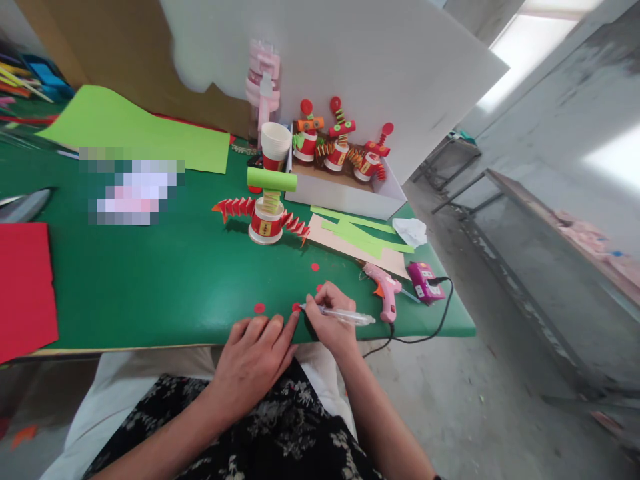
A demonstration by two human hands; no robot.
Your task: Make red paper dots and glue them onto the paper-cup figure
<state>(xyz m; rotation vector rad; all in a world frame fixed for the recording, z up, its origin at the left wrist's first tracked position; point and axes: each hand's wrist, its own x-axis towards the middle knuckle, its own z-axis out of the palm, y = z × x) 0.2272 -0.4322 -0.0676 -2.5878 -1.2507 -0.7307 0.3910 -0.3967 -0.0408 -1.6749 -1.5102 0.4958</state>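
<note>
Pale wall and grey floor fill the right of the frame, beside a smooth green table (130, 287) that spans the left and middle. At its near edge, bottom centre, the right hand (337, 325) has thumb and fingers closed around a slim, clear-barrelled pen (350, 316), whose tip meets a small round red paper disc (296, 307). The barrel lies almost level, its rear end toward the right of the frame. The left hand (257, 350) lies palm down, not gripping: the fingers are slightly bent and close together, except the index finger, which stretches out with its tip at the disc's lower edge. The left forearm slants up from the lower left, the right from the lower right, so the hands nearly meet at the disc.

Another red disc (259, 308) lies just above the left hand's knuckles, and a third red disc (315, 267) lies above the right hand. Near the frame's centre stands a red-and-white paper-cup figure (265, 225) with folded red paper arms and a light-green paper roll on top. Three similar figures sit in a white cardboard box (345, 198), upper centre. A pink glue gun (384, 288) lies right of the right hand.
</note>
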